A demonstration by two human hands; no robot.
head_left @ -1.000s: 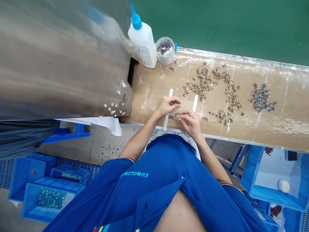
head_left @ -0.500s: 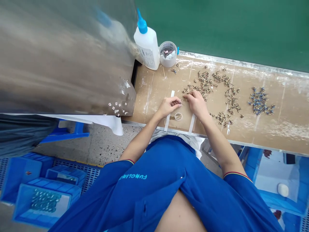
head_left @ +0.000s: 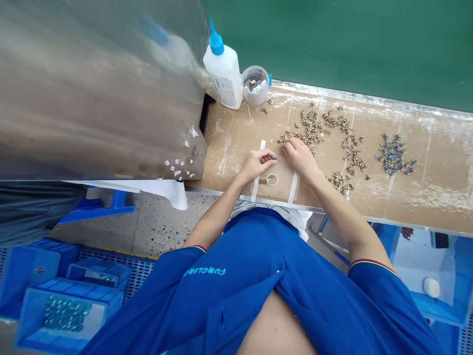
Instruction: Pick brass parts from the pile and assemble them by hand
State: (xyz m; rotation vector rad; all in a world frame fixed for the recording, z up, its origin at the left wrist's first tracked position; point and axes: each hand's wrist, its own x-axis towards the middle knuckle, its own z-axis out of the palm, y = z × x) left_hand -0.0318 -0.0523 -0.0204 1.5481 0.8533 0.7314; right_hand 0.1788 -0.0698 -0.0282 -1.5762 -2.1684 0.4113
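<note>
My left hand [head_left: 258, 163] rests on the brown bench top [head_left: 424, 192] with its fingers curled together in a pinch; what they hold is too small to make out. My right hand [head_left: 298, 154] lies just right of it, fingers bent down onto the near edge of a scatter of small brass parts [head_left: 312, 129]. A small clear ring [head_left: 272, 179] lies on the bench below both hands, between two white strips [head_left: 293, 187].
A white glue bottle with a blue nozzle [head_left: 223, 69] and a clear cup [head_left: 254, 84] stand at the back. A pile of bluish parts [head_left: 394, 154] lies to the right. A large metal housing [head_left: 92, 88] fills the left. Blue bins [head_left: 62, 305] sit on the floor.
My right hand left the clear ring and moved up to the edge of the brass parts. The ring now lies free on the bench. My left hand stayed put.
</note>
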